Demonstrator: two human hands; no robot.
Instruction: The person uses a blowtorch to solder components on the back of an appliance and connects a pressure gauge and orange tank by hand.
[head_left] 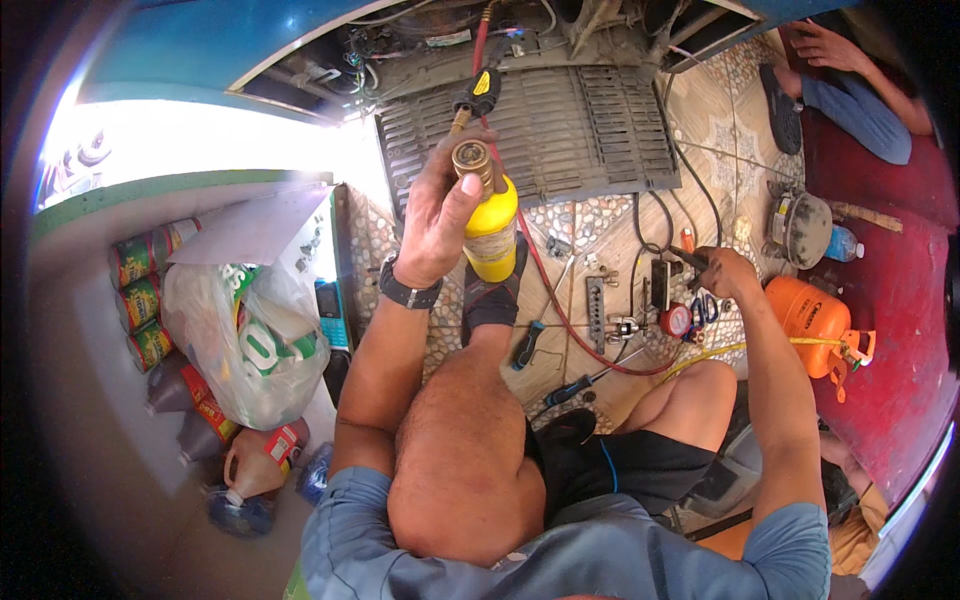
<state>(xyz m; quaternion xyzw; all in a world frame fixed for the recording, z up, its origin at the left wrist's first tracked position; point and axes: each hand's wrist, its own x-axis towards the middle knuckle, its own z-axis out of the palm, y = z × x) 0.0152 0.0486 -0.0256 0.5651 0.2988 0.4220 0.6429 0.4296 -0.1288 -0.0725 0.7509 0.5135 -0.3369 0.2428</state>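
My left hand (435, 215) is raised in front of me, closed around the brass-fitted neck of a yellow gas cylinder (492, 235). Just beyond my fingers is a black fitting (480, 92) with a yellow label, on a brass stem; a red hose runs near it. Low over the tiled floor at the right, my right hand (730, 272) has its fingers curled on a slim black tool (688, 258), whose kind I cannot make out. Close to it lie a red round gauge (676, 320), blue-handled scissors (705, 308) and a black cable loop (655, 225).
A dusty slatted panel (530, 140) lies beneath an opened blue machine. Screwdrivers (528, 345) and a metal flaring bar (596, 312) rest on the floor. An orange cylinder (805, 318) stands right. Another person's hand (832, 48) shows far right. Bottles and a plastic bag (245, 340) sit left.
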